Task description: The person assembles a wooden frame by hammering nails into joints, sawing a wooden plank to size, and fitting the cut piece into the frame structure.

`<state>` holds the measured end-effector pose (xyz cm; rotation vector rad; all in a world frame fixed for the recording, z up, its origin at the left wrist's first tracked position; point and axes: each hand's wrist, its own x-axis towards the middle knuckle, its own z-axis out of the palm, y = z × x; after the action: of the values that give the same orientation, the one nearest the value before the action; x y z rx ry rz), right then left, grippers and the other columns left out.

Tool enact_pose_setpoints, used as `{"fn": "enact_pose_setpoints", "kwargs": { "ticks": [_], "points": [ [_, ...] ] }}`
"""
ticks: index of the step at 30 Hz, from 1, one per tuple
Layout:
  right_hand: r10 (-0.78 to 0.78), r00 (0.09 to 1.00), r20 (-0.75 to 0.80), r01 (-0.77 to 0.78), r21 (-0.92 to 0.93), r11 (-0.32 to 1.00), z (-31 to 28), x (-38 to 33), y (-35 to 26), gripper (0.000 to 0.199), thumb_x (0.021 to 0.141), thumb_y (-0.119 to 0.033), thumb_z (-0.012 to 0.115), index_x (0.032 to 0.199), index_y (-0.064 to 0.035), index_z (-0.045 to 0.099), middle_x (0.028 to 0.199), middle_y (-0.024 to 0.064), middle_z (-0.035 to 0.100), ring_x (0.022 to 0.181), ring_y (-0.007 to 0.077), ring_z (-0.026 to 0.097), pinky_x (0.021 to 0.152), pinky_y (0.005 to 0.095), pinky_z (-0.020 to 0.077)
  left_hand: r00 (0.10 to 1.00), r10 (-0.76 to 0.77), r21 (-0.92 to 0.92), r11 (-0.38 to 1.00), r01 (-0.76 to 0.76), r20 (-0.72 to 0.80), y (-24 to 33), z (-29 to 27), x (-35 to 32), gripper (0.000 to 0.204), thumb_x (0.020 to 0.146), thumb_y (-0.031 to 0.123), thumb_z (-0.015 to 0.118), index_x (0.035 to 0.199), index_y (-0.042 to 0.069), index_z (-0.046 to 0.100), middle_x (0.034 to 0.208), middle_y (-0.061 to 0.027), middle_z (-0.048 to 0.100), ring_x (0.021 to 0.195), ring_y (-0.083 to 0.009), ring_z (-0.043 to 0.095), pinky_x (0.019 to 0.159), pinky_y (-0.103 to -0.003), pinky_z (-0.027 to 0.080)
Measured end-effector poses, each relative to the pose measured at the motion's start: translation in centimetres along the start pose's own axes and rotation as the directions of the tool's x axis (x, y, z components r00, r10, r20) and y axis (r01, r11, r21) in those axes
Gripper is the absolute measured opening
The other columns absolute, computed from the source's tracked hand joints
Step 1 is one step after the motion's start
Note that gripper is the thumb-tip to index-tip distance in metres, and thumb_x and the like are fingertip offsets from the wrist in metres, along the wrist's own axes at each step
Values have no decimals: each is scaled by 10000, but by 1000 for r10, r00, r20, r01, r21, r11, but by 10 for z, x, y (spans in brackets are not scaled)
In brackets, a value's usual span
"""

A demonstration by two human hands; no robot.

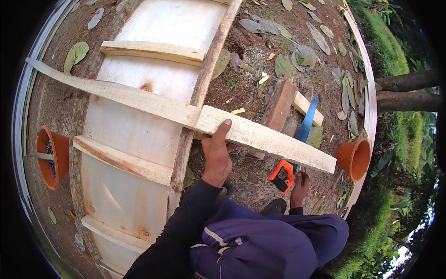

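— Two hands in my feed. How do they stand against the long plank [186,109]?

— The left hand [217,151] is clamped on the plank's near edge, thumb up on its top face, fingers curled under, so it pins the plank where it crosses the side rail [204,79] of the plywood panel [139,135]. The right hand [299,182] sits below the plank's right end, closed round the orange grip of the handsaw [297,144], whose blue blade runs up under the plank.

— And where does the plank lie?

— Slantwise over the panel, its left end past the far edge, its right end overhanging the ground just beside an orange pot [355,158]. A second orange pot [51,156] with nails sits left of the panel. Short wood offcuts [283,107] rest above the plank.

— Which step do you judge?

— I judge the plank is being steadied for a cut. The next move calls for the blade brought onto the overhanging part, with the left hand's thumb kept well apart from the cut line.
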<state>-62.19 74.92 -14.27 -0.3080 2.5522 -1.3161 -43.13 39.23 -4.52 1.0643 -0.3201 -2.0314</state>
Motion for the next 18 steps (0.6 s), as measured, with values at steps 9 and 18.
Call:
{"fn": "enact_pose_setpoints", "kwargs": {
  "ticks": [9, 18],
  "points": [
    [-440, 809, 391, 585, -610, 534, 48, -59, -50, 663, 796, -298, 830, 1349, -13, 602, 1272, 192, 628, 1206, 383, 584, 1027, 516, 458, 999, -48, 98, 994, 50, -21, 14, -5, -6, 556, 942, 329, 739, 1412, 115, 534, 1358, -76, 583, 1313, -265, 534, 1089, -600, 407],
    [-175, 870, 462, 414, -489, 768, 36, -54, -51, 719, 752, -165, 818, 1364, 55, 511, 1183, 215, 614, 1123, 414, 595, 947, 512, 488, 999, -44, 88, 995, 46, -27, 11, -5, -5, 563, 940, 355, 741, 1405, 117, 530, 1344, -87, 579, 1297, -273, 537, 1081, -582, 432]
  ]
}}
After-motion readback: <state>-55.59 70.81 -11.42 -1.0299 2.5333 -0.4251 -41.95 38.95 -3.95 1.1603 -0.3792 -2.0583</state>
